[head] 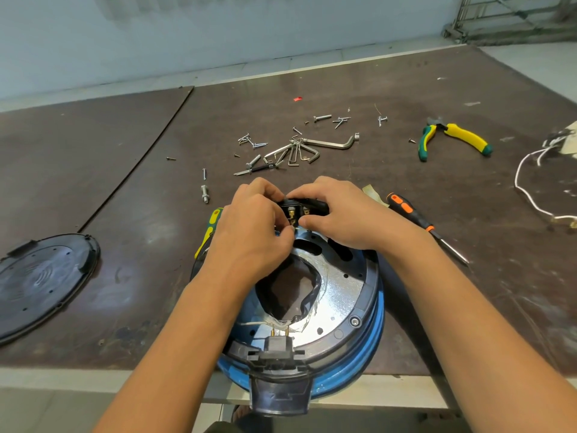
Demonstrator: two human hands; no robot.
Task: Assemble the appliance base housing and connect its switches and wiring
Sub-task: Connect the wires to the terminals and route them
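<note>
The blue appliance base housing (349, 310) lies upside down at the table's near edge, its silver inner plate and a dark central opening showing. A black switch block (307, 207) with brass terminals sits at its far rim. My left hand (249, 226) pinches at the terminals from the left. My right hand (340, 214) grips the block from the right, thumb underneath. Thin white wires (309, 307) run round the opening to a black socket (279, 346) with brass pins at the near rim.
A black round cover (40, 282) lies at the left. Behind the hands are loose screws, bolts and a hex key set (299, 150). Yellow-green pliers (452, 137) lie far right, an orange-black screwdriver (418, 220) right of the housing, white wires (530, 182) at the right edge.
</note>
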